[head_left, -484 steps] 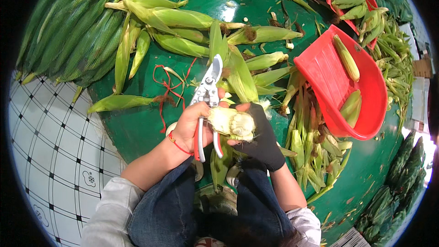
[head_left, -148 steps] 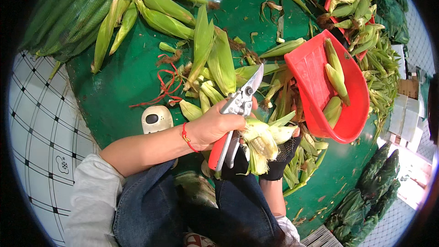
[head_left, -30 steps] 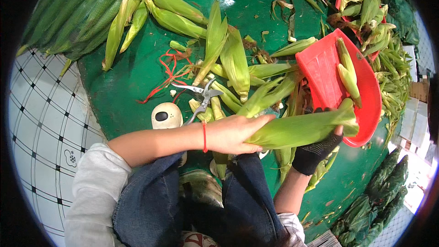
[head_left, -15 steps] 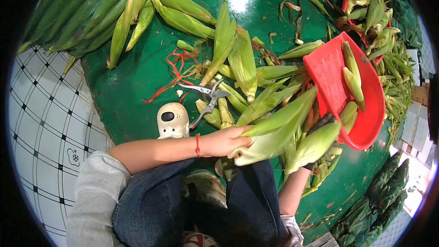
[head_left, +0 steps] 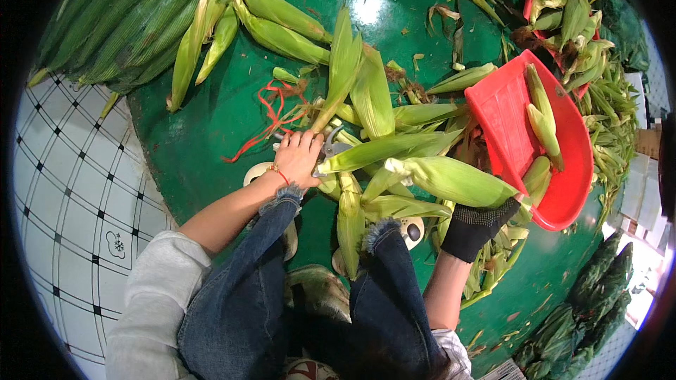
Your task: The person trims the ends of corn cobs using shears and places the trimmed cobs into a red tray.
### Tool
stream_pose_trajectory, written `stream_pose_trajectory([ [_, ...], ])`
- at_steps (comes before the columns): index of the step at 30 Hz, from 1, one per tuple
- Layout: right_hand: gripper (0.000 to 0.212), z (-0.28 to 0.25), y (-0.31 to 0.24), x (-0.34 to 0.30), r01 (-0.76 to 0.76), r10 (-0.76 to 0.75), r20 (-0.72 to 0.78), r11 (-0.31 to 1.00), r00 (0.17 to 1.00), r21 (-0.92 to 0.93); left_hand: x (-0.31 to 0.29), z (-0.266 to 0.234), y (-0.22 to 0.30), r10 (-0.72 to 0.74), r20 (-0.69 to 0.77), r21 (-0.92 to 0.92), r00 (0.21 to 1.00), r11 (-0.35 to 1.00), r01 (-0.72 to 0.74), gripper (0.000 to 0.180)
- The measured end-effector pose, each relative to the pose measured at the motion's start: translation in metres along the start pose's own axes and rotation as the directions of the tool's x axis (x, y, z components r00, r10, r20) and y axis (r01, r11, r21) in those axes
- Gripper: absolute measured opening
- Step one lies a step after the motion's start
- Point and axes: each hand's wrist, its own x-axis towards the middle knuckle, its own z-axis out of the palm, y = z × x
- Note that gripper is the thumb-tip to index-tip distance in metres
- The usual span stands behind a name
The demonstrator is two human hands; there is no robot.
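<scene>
Corn [head_left: 461, 179], one ear, is clasped by right grip [head_left: 482, 228]; left grip [head_left: 298, 157], over one pruner [head_left: 337, 148], unclear.

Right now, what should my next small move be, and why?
I'd probably curl your left hand around the pruning shears and lift them: that hand already lies over them, and your gloved right hand holds a husk-covered ear of corn with its pale end pointing left, toward the shears.
</scene>
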Motion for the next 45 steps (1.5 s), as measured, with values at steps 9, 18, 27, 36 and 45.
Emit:
stream_pose_trajectory([
  [9, 0.059, 0.000, -0.043, 0.012, -0.160, 0.288, -0.127, 0.790, 0.949, 0.592, -0.008, -0.101, 0.009, 0.121, 0.329, -0.911, 0.937, -0.222, 0.348, 0.074],
  [18, 0.070, 0.010, -0.048, -0.009, -0.090, 0.130, -0.040, 0.848, 0.991, 0.523, -0.046, -0.113, 0.093, 0.624, 0.439, -0.604, 0.646, -0.327, 0.727, 0.078],
  [27, 0.057, 0.008, -0.038, -0.011, -0.210, 0.198, 0.089, 0.761, 0.976, 0.614, -0.021, -0.099, 0.093, 0.440, 0.455, -0.713, 0.774, -0.341, 0.613, 0.061],
  [36, 0.055, 0.020, -0.018, -0.034, -0.524, 0.364, 0.395, 0.717, 0.843, 0.459, -0.010, -0.096, 0.084, 0.319, -0.043, -0.978, 0.947, 0.181, -0.105, 0.073],
  [45, 0.062, 0.028, -0.017, -0.061, 0.196, -0.129, 0.752, 0.981, 0.646, -0.001, -0.020, -0.079, 0.072, 0.143, -0.147, -0.869, 0.979, 0.454, -0.196, 0.064],
])
